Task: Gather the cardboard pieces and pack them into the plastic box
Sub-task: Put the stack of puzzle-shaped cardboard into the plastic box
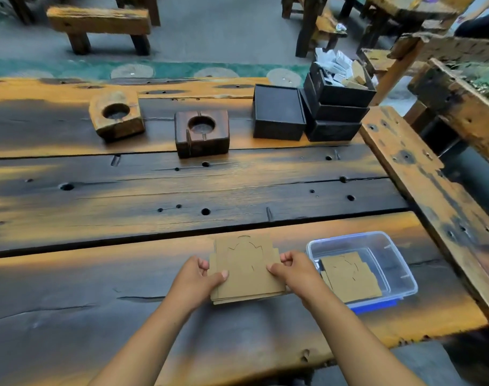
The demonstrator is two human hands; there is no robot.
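Head view: both bare hands hold a small stack of flat brown die-cut cardboard pieces [247,270] low over the near plank of the dark-and-orange weathered wooden table [182,190]. Left hand [196,277] grips the stack's left edge, thumb on top, fingers curled under. Right hand [292,270] pinches the right edge, thumb on top, fingers tucked at the side. Stack sits between the two hands, roughly level, near edge touching or just above the wood, cannot tell which. Top piece shows a cut leaf-like outline.

Clear rectangular plastic box with a blue base [399,263] stands just right of the right hand, open, no lid on it. More brown cardboard pieces [349,280] lie flat inside, toward its left side.

Far side of the table: light wooden block with a round hollow [116,115], dark wooden block with a round hollow [201,132], black square box [278,112], stack of black boxes [335,107] with white packets on top.
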